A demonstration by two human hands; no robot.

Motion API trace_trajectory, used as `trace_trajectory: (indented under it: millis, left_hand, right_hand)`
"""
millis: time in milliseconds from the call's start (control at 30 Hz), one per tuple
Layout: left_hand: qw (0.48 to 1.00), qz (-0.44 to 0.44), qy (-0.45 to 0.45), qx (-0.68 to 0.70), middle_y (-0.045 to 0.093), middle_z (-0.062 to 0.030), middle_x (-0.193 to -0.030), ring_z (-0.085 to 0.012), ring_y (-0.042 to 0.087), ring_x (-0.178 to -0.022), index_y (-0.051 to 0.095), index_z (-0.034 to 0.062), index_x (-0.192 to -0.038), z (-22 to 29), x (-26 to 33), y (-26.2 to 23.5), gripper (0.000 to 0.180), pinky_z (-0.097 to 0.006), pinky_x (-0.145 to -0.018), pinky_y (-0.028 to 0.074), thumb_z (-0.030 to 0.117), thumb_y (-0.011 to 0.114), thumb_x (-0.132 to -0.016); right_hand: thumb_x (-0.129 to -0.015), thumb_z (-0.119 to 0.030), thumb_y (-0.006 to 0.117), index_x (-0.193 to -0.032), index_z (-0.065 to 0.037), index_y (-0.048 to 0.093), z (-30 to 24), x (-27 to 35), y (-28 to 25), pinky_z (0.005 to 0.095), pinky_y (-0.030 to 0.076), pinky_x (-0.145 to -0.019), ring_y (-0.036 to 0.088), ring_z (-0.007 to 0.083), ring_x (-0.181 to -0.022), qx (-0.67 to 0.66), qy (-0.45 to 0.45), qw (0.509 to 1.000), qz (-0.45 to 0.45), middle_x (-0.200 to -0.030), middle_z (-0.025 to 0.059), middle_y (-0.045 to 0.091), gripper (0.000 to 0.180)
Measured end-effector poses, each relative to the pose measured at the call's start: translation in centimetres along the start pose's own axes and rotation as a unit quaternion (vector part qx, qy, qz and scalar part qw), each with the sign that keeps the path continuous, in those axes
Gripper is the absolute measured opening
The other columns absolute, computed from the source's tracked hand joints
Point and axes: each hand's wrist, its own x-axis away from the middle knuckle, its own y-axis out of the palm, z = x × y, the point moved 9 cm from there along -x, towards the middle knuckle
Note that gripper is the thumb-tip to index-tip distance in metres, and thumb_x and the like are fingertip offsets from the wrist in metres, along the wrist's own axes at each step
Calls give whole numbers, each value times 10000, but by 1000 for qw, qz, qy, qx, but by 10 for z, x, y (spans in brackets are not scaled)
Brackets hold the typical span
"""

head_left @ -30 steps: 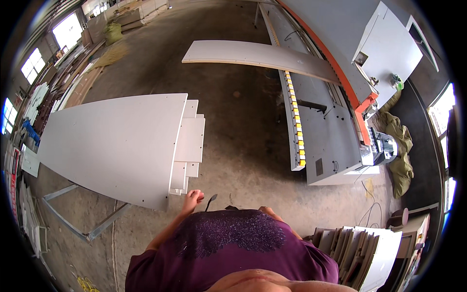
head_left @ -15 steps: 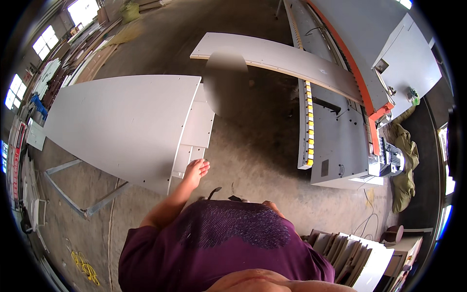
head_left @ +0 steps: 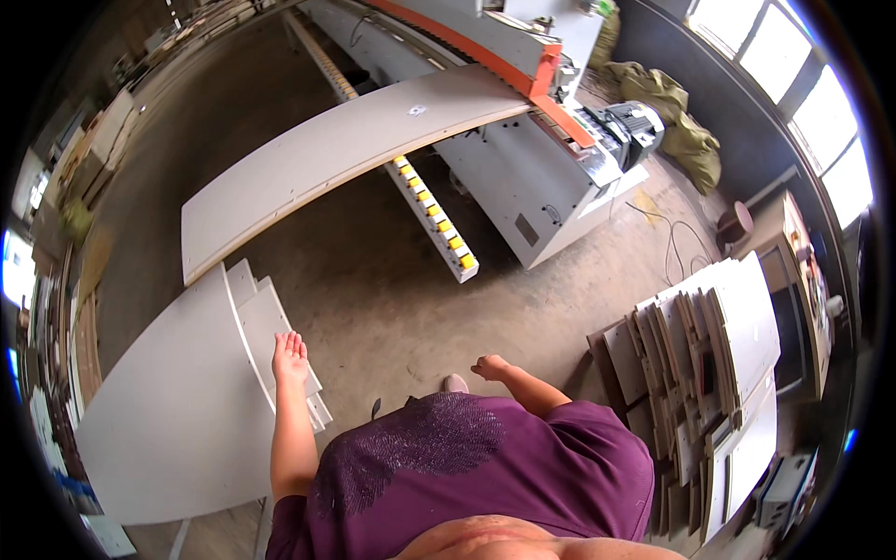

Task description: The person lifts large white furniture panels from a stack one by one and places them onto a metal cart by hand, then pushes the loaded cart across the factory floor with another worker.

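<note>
My left hand (head_left: 290, 357) is raised with the palm up and the fingers stretched out, holding nothing. It hovers over the edge of a stack of smaller white boards (head_left: 265, 322), beside a large white panel (head_left: 177, 401). Low in front of my body, my right hand (head_left: 489, 367) hangs over the concrete floor with its fingers curled in and nothing visible in them. Farther ahead, a long pale board (head_left: 327, 154) rests across a rail with yellow rollers (head_left: 434, 217) and runs into a grey machine with an orange edge (head_left: 549, 75).
At the right stands a tall stack of cut boards (head_left: 695, 373). A motor (head_left: 630, 129) sticks out from the machine's end, with green sacks (head_left: 686, 131) behind it. A cable (head_left: 677, 247) lies on the floor near a brown round stool (head_left: 735, 221).
My view has swung to the right, so the machine and the board stack come more into sight. My right hand has come out from beside my body; my left hand stays open.
</note>
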Motion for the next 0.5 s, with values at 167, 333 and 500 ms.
trace_trajectory:
  millis: [167,333,500]
  left_hand:
    - [998,-57,-11,-33,554,-30,-1190,-160,516,-1127,411,51,-1350,-14,-34,58,699,-315,-980,398,468,676,-856]
    - [995,-104,8,-9,419,-85,-1414,-199,417,-1296,194,10,-1474,-12,-62,133,966,-349,-1073,344,533,679,-821]
    - [989,-93,19,109,296,-111,-1510,-245,313,-1375,245,3,-1443,-2,-80,176,982,-387,-1093,319,522,735,-768]
  right_hand:
    - [-901,-247,514,-1029,-115,650,16,28,-5,433,536,-678,674,296,-809,78,-25,997,-10,-867,120,664,229]
    - [-901,-294,519,-1034,-81,667,73,57,10,455,529,-752,655,354,-879,14,54,998,-12,-955,166,667,292]
    - [-858,-188,580,-1101,-99,627,95,79,-10,377,557,-677,668,253,-876,115,17,993,-30,-925,101,651,263]
